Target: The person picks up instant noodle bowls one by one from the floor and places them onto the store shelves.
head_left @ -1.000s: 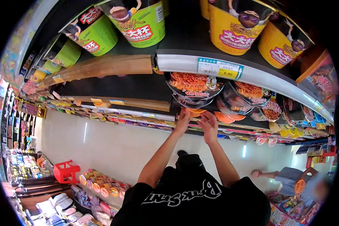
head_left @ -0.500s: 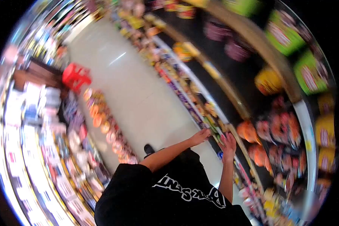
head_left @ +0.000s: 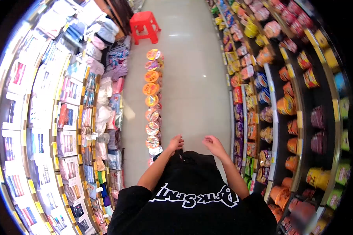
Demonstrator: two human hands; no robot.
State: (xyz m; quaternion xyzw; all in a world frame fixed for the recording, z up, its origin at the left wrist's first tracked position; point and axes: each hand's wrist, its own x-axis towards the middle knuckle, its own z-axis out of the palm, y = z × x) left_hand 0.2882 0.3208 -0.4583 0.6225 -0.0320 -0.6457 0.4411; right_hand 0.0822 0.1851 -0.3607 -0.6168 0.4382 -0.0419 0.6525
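Nothing is in my left hand (head_left: pixel 175 143), which hovers in front of my body with its fingers loosely bent and slightly apart. It is close to the near end of a row of round instant noodle bowls (head_left: pixel 150 89) lined up on the floor, without touching them. My right hand (head_left: pixel 214 146) is also empty, its fingers spread over the aisle floor. To its right, the lower shelf holds purple and orange noodle packets (head_left: pixel 252 135), apart from the hand.
A red plastic stool (head_left: pixel 144 26) stands beyond the bowls. Shelves of boxed towels (head_left: pixel 68 141) and folded cloth line the left. On the right, shelves hold noodle packets, orange tubs (head_left: pixel 280 196) and a yellow tub (head_left: pixel 317 178). Tiled floor (head_left: pixel 188 78) runs between them.
My view has swung from the right-hand shelf to straight along the aisle. Both hands have moved away from the low shelf to in front of my body and are farther apart.
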